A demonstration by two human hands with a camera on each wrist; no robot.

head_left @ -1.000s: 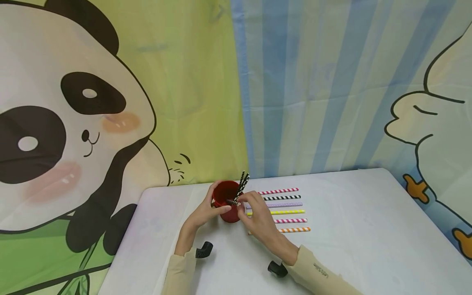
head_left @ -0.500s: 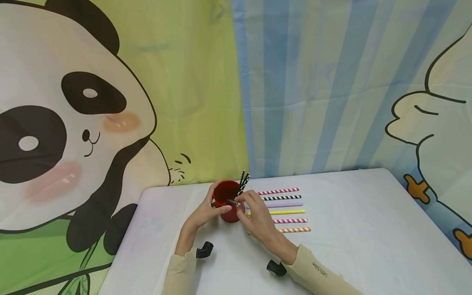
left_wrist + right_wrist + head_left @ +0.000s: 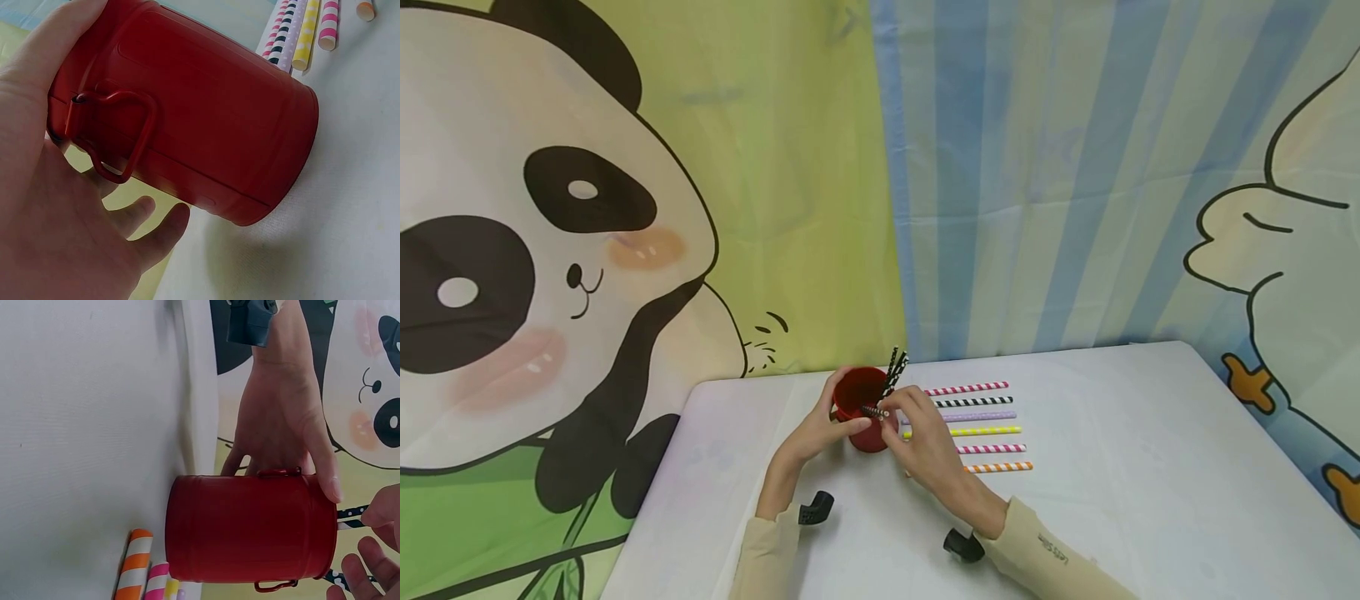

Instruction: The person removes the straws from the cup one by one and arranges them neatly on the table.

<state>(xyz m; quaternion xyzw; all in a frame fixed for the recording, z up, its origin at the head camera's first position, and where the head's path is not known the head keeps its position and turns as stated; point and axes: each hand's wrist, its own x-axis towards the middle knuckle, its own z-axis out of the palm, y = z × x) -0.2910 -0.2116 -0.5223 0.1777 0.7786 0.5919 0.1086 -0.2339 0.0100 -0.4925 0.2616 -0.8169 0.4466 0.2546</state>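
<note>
A red metal pail [image 3: 871,437] with small side handles stands near the table's back edge. My left hand [image 3: 812,433] holds it near the rim, the thumb on the near side and the fingers round the far left. At the rim's right my right hand [image 3: 925,437] pinches a black-and-white paper straw [image 3: 872,411] lying across the opening. More black-and-white straws [image 3: 892,375] lean out of the pail behind those fingertips. In the right wrist view, patterned straws [image 3: 353,515] stick out past the rim beside the fingers. The pail's inside is mostly hidden.
Right of the pail lies a row of paper straws, among them a yellow straw [image 3: 996,431] and an orange-striped straw [image 3: 1003,467]; my right hand covers their left ends. A white cloth covers the table [image 3: 1150,483]. Printed curtains [image 3: 805,208] hang behind.
</note>
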